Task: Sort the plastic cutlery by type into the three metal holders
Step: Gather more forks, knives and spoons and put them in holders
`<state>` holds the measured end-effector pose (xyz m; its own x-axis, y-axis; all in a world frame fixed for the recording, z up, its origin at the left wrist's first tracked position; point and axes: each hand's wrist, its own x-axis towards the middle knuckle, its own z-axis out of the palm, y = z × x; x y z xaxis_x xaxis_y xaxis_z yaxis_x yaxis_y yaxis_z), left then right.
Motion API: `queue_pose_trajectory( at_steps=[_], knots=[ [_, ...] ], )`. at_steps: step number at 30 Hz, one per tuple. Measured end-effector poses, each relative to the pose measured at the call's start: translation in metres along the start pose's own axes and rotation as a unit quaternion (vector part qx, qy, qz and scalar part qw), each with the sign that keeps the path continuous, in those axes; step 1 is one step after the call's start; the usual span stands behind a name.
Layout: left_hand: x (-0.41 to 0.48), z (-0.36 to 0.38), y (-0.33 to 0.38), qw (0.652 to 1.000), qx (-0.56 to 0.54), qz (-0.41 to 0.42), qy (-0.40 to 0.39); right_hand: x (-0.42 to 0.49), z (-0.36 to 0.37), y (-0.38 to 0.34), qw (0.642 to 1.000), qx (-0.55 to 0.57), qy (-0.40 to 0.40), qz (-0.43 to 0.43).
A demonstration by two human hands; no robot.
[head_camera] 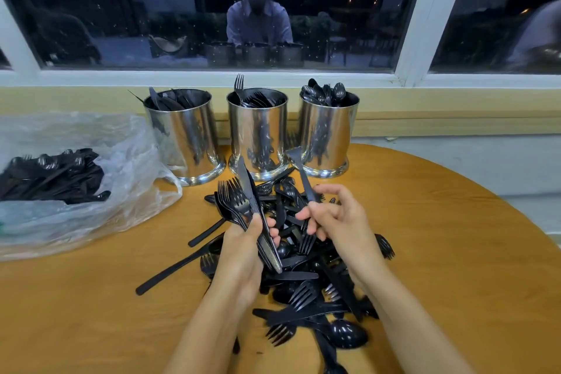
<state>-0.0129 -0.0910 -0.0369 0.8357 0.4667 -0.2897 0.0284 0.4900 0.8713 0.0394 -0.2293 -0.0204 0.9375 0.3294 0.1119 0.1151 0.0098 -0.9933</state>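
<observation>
- Table [91, 297]: round, wooden. Its rim curves away on the right and far right. Bare wood shows left of the pile and in a broad band between the pile and the right rim.
- Left holder [185, 136]: shiny metal, at the table's far edge below the window ledge [425, 100]. It holds knives.
- Middle holder [258, 130]: just beside the first, with a narrow gap between them. It holds forks, one standing tall.
- Right holder [328, 133]: separated by another narrow gap and close to the curving rim. It holds spoons.
- Cutlery pile [303, 282]: black plastic forks, knives and spoons heaped at the table's centre. Its far fringe nearly reaches the middle holder's base, and stray handles jut out to the left.
- Left hand [243, 255]: fingers wrapped round a bundle [243, 200] of forks and knives, raised above the pile with the tines pointing toward the holders.
- Right hand [340, 218]: thumb and forefinger pinch a single utensil [300, 173], whose type is unclear. It is angled toward the gap between the middle and right holders. The other fingers are loosely bent.
- Plastic bag [121, 161]: clear and crumpled on the left side, touching the left holder. It has more black cutlery [51, 173] inside.
</observation>
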Motion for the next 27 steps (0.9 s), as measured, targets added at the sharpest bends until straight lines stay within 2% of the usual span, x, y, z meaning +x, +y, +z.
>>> queue_pose_trajectory(
  at_steps=[5,9,12,16,22,27],
  knots=[
    [0.000,0.002,-0.001,1.000,-0.003,0.005,0.011,-0.005,0.011,0.008,0.996,-0.075,-0.026,0.031],
    [0.001,0.003,-0.002,1.000,0.005,0.010,0.007,-0.006,0.019,0.014,0.995,-0.103,0.008,0.015],
    [-0.002,0.005,-0.002,1.000,0.007,0.009,-0.001,-0.007,0.021,0.017,0.996,-0.083,0.030,0.007],
    [-0.005,0.005,-0.001,0.999,0.022,-0.018,-0.016,-0.010,0.024,0.017,0.996,-0.084,0.003,0.003],
    [-0.007,0.006,0.004,1.000,-0.016,0.009,-0.002,-0.009,0.023,0.019,0.986,-0.158,-0.035,-0.047],
    [0.001,-0.006,0.009,0.999,0.001,0.037,0.033,0.010,-0.013,0.005,0.983,-0.167,0.054,-0.050]
  ],
)
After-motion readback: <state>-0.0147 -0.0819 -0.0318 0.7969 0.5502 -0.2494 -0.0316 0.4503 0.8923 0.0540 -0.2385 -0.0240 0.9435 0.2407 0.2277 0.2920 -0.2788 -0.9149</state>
